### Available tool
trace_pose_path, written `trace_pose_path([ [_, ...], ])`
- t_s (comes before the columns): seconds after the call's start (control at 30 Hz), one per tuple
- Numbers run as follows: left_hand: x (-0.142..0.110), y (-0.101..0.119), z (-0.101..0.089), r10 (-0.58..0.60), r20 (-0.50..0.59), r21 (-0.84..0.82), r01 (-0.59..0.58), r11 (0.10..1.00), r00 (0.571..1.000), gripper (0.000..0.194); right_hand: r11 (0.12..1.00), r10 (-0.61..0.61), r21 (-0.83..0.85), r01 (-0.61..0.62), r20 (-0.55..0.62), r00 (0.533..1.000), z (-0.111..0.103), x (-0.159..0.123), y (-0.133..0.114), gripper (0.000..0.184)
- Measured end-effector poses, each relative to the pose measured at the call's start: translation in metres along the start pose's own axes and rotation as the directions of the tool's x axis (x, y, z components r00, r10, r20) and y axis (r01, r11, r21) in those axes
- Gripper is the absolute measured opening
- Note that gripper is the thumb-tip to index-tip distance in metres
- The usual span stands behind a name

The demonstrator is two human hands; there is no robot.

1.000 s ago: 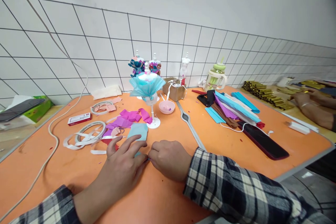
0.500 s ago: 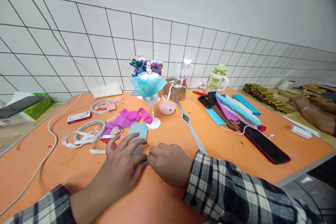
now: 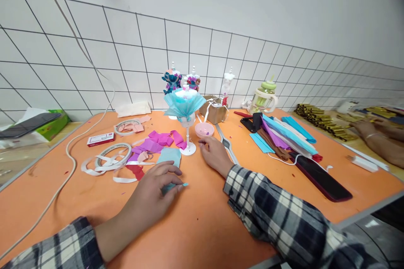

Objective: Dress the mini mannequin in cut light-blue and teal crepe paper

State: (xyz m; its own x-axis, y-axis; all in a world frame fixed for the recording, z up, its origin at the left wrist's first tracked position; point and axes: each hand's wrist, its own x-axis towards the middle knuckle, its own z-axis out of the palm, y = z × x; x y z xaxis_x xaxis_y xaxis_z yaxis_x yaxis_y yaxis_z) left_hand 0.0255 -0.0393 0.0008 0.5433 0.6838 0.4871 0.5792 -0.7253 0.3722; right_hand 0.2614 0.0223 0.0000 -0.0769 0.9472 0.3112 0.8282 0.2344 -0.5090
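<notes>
My left hand (image 3: 156, 193) is closed in a pinch on a small piece of light blue crepe paper (image 3: 185, 184), whose twisted tip sticks out past the thumb and finger. A flat light blue crepe paper piece (image 3: 170, 156) lies just beyond that hand. My right hand (image 3: 214, 153) reaches forward beside the pink bowl (image 3: 204, 129), its fingers bent and slightly apart, with nothing visible in them. Left of it stands a small white dress form (image 3: 188, 148) on a round base, wearing a flared blue paper skirt (image 3: 184, 104).
White tape rolls (image 3: 113, 154), purple and magenta paper strips (image 3: 148, 145) and a small red-white box (image 3: 101, 139) lie left. More dress forms (image 3: 172, 82) and a cardboard box (image 3: 217, 111) stand behind. Rolled coloured paper (image 3: 284, 132), a phone (image 3: 320, 178) and a bottle (image 3: 263, 96) are right.
My right hand has left my left hand and moved forward to the pink bowl. My left hand keeps its pinch, and the blue paper's tip now shows. The view has shifted slightly left.
</notes>
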Motion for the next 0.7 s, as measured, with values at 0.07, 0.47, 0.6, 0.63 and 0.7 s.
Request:
trace_pose_path([
  [0.07,0.003,-0.002,0.003,-0.027,0.011,-0.025,0.027,0.999,1.000,0.022,0.999,0.039,-0.036,-0.039,0.003,0.999,0.008,0.018,-0.001,0.032],
  [0.47,0.007,-0.006,0.008,-0.021,0.168,0.083,0.007,0.997,0.986,0.026,0.982,0.120,-0.159,-0.106,0.083,0.989,0.027,0.048,-0.014,0.027],
  [0.6,0.038,-0.010,0.026,-0.084,0.178,0.114,0.065,0.991,0.980,0.023,0.989,0.108,-0.110,-0.099,0.080,0.991,0.028,0.044,-0.012,0.025],
  [0.63,0.046,-0.012,0.030,-0.094,0.170,0.117,0.075,0.990,0.981,0.022,0.990,0.109,-0.092,-0.103,0.072,0.991,0.029,0.043,-0.012,0.025],
  [0.7,0.060,-0.014,0.037,-0.125,0.152,0.120,0.107,0.987,0.980,0.021,0.992,0.115,-0.047,-0.113,0.054,0.992,0.028,0.042,-0.011,0.024],
])
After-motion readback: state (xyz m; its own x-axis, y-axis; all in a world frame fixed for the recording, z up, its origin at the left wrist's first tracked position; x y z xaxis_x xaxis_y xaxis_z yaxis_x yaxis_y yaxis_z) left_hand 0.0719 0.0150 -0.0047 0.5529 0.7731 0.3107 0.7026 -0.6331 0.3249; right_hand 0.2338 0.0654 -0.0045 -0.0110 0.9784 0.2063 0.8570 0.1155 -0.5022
